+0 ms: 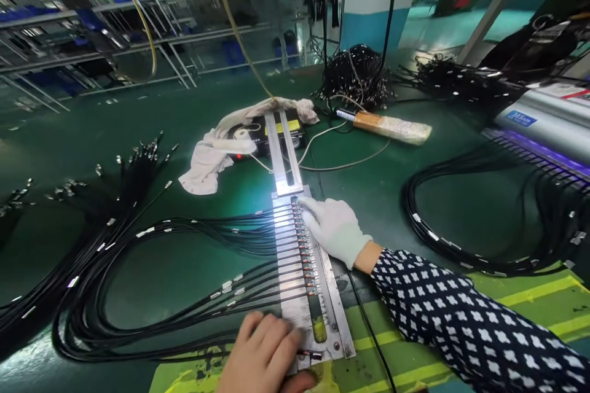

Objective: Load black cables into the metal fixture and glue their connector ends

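A long metal fixture (pixel 290 304) lies on the bench, with a row of black cables (pixel 244 282) laid side by side in its slots. Their small metal connector ends (pixel 304 252) line up along its middle channel. My left hand (pixel 265 353), bare and with curled fingers, is at the near end of the fixture. Between its thumb and fingers is a black cable, whose dark connector tip (pixel 316 355) sticks out to the right. In a white glove, my right hand (pixel 334 227) rests at the far end of the row, index finger stretched to the topmost connectors and thumb apart.
Behind the fixture sits a black box (pixel 260 135) draped with a white cloth (pixel 205 163). Cable bundles (pixel 133 184) spread to the left and another coil (pixel 428 233) lies right, by a silver machine (pixel 548 120) with violet light. A tape-wrapped bar (pixel 391 127) lies beyond.
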### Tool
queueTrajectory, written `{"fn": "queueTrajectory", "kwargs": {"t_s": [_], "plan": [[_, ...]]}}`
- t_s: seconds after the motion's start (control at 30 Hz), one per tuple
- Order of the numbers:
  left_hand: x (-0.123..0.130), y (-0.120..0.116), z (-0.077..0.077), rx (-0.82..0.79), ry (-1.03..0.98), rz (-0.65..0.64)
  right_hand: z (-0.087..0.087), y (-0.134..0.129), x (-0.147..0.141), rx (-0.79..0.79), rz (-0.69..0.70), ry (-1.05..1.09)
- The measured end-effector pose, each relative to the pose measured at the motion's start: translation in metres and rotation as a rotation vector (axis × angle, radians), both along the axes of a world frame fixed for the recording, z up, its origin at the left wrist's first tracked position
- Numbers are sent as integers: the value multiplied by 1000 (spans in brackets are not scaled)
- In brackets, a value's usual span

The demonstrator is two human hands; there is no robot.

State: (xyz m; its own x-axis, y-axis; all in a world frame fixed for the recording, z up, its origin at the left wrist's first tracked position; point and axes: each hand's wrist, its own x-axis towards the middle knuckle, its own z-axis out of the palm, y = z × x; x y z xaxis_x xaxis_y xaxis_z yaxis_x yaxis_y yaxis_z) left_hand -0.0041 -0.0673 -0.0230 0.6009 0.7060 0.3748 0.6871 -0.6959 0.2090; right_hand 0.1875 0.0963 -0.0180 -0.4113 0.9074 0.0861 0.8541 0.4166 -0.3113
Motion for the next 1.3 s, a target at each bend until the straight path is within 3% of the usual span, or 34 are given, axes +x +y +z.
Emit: {"fn": "queueTrajectory", "kwargs": {"t_s": [0.07, 0.17, 0.37, 0.5, 0.67, 0.83, 0.93, 1.03, 1.1, 1.23, 1.3], "plan": [[2, -9, -11, 88, -14, 21, -1, -3, 2, 10, 22, -9], [3, -14, -19, 94, 38, 26, -4, -9, 6, 15, 15, -21], [8, 5, -3, -32, -2, 138, -1, 18, -2, 5, -98, -16], [-13, 14, 8, -213, -102, 180, 2, 32, 6, -29, -118, 35], [-60, 11, 10, -365, -93, 260, -3, 0, 35, -58, -96, 176], [-66, 11, 13, -533, -96, 242, -10, -36, 48, -129, 19, 286], [-65, 16, 22, -488, -180, 259, -11, -39, 47, -156, 32, 382], [-65, 28, 34, -342, -265, 329, -11, -35, 45, -170, 12, 410], [-59, 37, 37, -258, -263, 305, -11, -33, 44, -173, 6, 410], [-35, 52, 25, -223, -203, 134, -11, -31, 44, -177, -3, 418], [-26, 55, 15, -237, -185, 117, -11, -32, 45, -178, -3, 424]]}}
